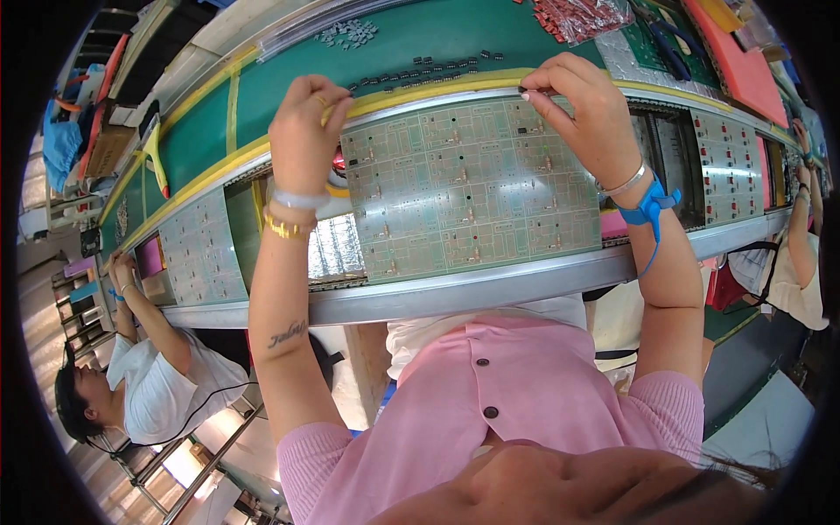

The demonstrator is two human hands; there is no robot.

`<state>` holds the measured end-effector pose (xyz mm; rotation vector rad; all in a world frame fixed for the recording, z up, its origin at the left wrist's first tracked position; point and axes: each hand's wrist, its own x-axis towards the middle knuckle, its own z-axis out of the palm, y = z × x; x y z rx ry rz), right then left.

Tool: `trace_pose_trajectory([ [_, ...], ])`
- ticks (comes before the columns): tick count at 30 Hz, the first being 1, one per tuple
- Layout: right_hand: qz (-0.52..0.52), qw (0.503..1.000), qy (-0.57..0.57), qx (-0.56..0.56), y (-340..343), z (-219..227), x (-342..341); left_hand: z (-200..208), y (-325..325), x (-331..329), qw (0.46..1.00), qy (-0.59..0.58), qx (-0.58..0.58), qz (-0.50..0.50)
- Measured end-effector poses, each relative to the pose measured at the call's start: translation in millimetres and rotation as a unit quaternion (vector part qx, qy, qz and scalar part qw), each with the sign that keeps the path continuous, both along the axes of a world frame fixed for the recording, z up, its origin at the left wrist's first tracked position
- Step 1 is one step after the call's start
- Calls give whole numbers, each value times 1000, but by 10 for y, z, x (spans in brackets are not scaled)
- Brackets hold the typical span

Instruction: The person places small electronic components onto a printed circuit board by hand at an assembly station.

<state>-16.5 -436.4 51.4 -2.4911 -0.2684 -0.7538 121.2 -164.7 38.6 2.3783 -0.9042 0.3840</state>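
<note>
A large green circuit board panel [420, 214] lies in front of me on the rail, with small leaded parts standing in it. Above its far right part, my right hand [584, 109] is closed in a pinch on a small black chip [523, 89]. My left hand [306, 131] hovers by the panel's far left corner, thumb and fingers pressed together; whatever they pinch is too small to make out. Close to those fingertips begins a scattered row of black chips [429, 77] on the green mat. One black chip is seated on the panel near its far right.
Metal rail [472, 293] runs along the near side. Grey parts [346, 33] and a bag of red parts [577, 19] lie on the mat [394, 44]. Pliers [663, 48] are at far right. Other panels sit left and right, with a person [175, 376] working at left, another at right.
</note>
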Motion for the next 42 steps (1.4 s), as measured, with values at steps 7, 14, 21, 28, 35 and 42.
trace_pose_trajectory([
  [7, -10, 1000, -11, -5, -56, -1, -58, 16, -343, -626, 987, 46, 45, -147],
  [14, -14, 1000, -13, -10, -104, 70, -64, -88, -379, -624, 987, 34, 66, -144],
  [21, -11, 1000, -12, -3, -89, 56, -64, -72, -376, -631, 986, 39, 75, -140],
  [28, 57, 968, -241, -50, -185, -166, 89, -81, -368, -633, 986, 16, 88, -138],
  [35, 38, 968, -234, -83, -184, -169, 68, -72, -386, -652, 985, 0, 110, -133],
  [42, -11, 1000, 26, 13, -38, 53, -76, -94, -348, -743, 971, -83, 176, -139],
])
